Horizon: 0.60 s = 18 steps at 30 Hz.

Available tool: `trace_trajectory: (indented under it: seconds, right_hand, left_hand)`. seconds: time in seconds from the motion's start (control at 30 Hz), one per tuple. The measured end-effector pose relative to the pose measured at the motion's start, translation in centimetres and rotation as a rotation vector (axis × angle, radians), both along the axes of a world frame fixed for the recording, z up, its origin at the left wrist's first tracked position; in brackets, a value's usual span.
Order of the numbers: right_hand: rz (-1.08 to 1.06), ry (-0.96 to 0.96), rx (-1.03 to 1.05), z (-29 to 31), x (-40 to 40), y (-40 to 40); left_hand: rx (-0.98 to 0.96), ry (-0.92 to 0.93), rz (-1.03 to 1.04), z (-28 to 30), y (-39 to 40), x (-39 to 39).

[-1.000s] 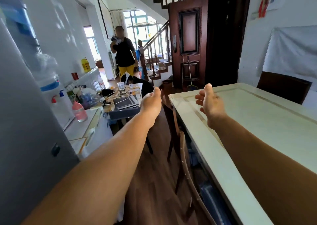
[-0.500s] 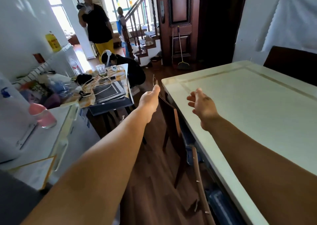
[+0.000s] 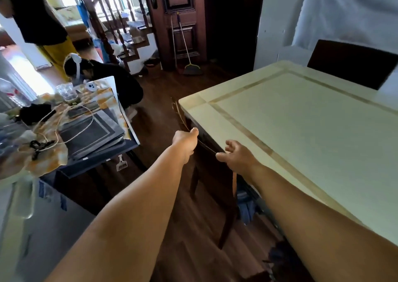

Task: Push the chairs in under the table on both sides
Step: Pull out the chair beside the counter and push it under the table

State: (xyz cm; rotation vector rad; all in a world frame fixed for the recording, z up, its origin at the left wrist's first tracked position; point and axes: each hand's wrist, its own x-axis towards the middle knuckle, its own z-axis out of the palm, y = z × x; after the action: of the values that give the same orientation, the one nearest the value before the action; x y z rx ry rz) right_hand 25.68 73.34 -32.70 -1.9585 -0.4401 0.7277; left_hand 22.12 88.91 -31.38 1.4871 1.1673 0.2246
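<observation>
A dark wooden chair (image 3: 212,176) stands at the near long side of the cream table (image 3: 301,131), its back close to the table edge and its seat hidden under the top. My left hand (image 3: 185,138) is closed over the chair's top rail at its far end. My right hand (image 3: 237,156) hovers at the near end of the same rail, fingers apart, fingertips touching or almost touching it. A second dark chair (image 3: 353,64) stands at the far side of the table, against the white wall.
A low side table (image 3: 92,135) piled with mats, cables and a glass stands left of the narrow wooden-floor aisle. A person crouches (image 3: 112,77) behind it and another stands (image 3: 41,17) at the far left. A broom (image 3: 189,66) leans by the brown door.
Both hands have dropped from above the table edge down to the near chair's top rail. The left hand has closed on it. The view has tilted downward.
</observation>
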Motion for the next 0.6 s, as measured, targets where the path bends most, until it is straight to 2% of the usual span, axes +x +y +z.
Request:
trace_trajectory:
  seconds: [0.27, 0.47, 0.6]
  right_hand:
    - [0.167, -0.203, -0.363, -1.1, 1.2, 4.7]
    - [0.307, -0.296, -0.514, -2.4, 2.0, 5.3]
    - [0.389, -0.306, -0.552, -2.2, 2.6, 5.5]
  left_hand:
    - [-0.112, 0.023, -0.110, -2.7, 2.9, 3.6]
    - [-0.151, 0.014, -0.103, -4.2, 3.5, 4.2]
    - [-0.106, 0.028, -0.082, -4.2, 3.3, 4.6]
